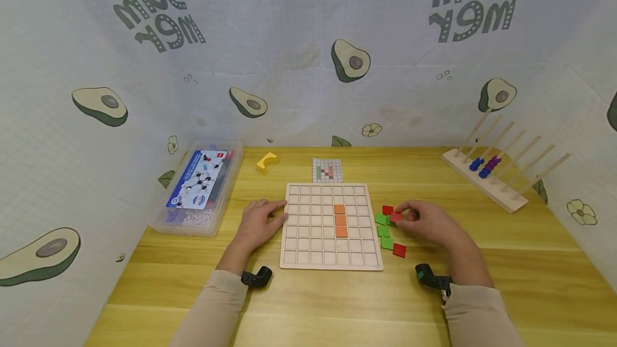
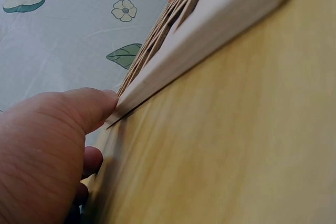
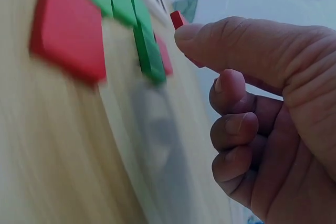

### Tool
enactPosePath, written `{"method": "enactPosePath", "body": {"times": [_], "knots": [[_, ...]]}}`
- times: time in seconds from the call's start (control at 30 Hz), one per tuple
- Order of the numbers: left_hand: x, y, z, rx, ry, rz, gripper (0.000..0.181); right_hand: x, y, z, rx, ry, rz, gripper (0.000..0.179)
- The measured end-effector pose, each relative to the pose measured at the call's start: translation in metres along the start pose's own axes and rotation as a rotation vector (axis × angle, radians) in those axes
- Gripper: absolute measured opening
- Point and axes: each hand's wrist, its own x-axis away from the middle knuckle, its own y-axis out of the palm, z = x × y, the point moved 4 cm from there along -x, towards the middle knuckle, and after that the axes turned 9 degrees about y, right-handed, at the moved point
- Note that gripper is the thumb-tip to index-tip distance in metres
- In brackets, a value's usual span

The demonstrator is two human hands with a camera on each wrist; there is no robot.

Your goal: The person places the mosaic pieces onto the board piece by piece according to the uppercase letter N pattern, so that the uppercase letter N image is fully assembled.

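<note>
Table (image 1: 337, 304): grid board (image 1: 329, 219) approx ctr. L hand (image 1: 257, 224) relaxed, fingertips touching board's L edge. R hand (image 1: 426, 221) pinches red tile (image 1: 396, 217) just R of board, nr green tiles (image 1: 383, 231). 4 orange tiles (image 1: 340, 220) in one board col.

I can't see much of the held red tile (image 3: 178, 19) from the right wrist, the right grip (image 3: 294, 108) covers most of it. The nearest loose red tile (image 3: 68, 38) there is kinda blurry. Left wrist view chops the wooden board (image 2: 210, 30) off up top. Fine print on the plastic box (image 1: 232, 160)? Way too tiny. Head view cuts both sleeves (image 1: 212, 304) at the bottom.
</note>
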Motion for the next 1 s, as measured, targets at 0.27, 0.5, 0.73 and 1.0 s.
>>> {"method": "enactPosePath", "body": {"times": [0.27,0.5,0.73,1.0], "knots": [[0.000,-0.001,0.000,0.008,0.001,0.000,0.037,0.001,0.019,-0.030,-0.001,-0.082,-0.043,0.023],[0.000,-0.001,0.000,0.012,0.004,0.001,0.037,0.007,0.032,-0.054,0.007,-0.127,-0.103,0.023],[0.000,-0.001,0.000,0.017,0.006,0.002,0.036,0.013,0.049,-0.073,0.015,-0.136,-0.162,0.022],[0.000,-0.001,0.000,0.012,0.004,-0.004,0.037,0.012,0.065,-0.082,0.059,-0.233,-0.172,0.019]]}}
